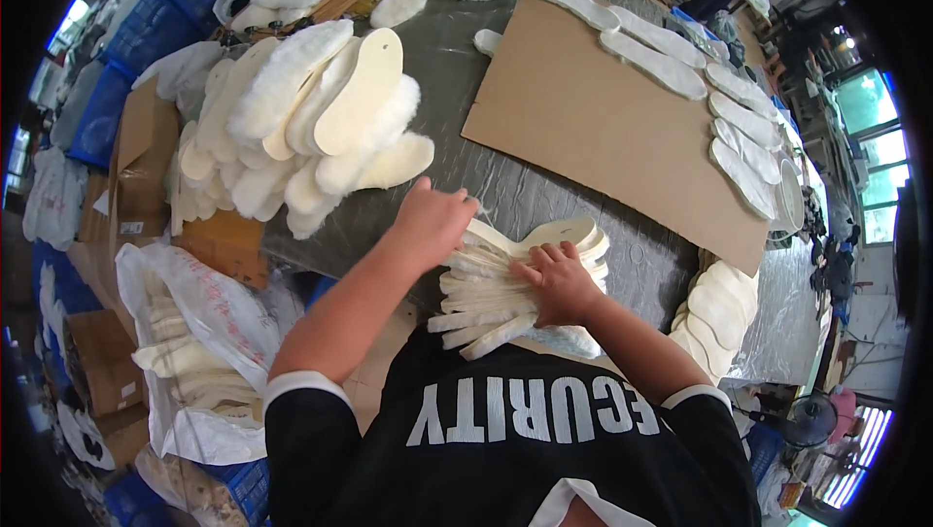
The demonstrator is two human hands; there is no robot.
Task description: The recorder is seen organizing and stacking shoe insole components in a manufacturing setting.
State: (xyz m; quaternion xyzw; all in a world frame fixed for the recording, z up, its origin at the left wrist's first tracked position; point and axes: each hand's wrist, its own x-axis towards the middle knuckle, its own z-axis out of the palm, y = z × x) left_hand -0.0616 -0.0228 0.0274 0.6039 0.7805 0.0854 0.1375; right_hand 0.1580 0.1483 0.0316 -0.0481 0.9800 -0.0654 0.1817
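A thick bundle of cream insoles (486, 304) lies at the table's near edge, against my black shirt. My right hand (562, 286) rests on top of it with the fingers spread over the upper insoles. Just beyond the bundle's left end, my left hand (434, 223) is closed, its fingertips pinched together. What those fingertips hold, if anything, is too small to make out. To the far left of that hand rises a large heap of fleecy insoles (301, 129), some with the fluffy side showing and others with the smooth side up.
A flat cardboard sheet (622, 119) covers the table's right part, with white insoles (651, 63) along its far edge. More insoles (717, 313) are stacked at the right edge. A plastic bag of insoles (194, 362) stands at lower left, near cardboard boxes and blue crates (146, 36).
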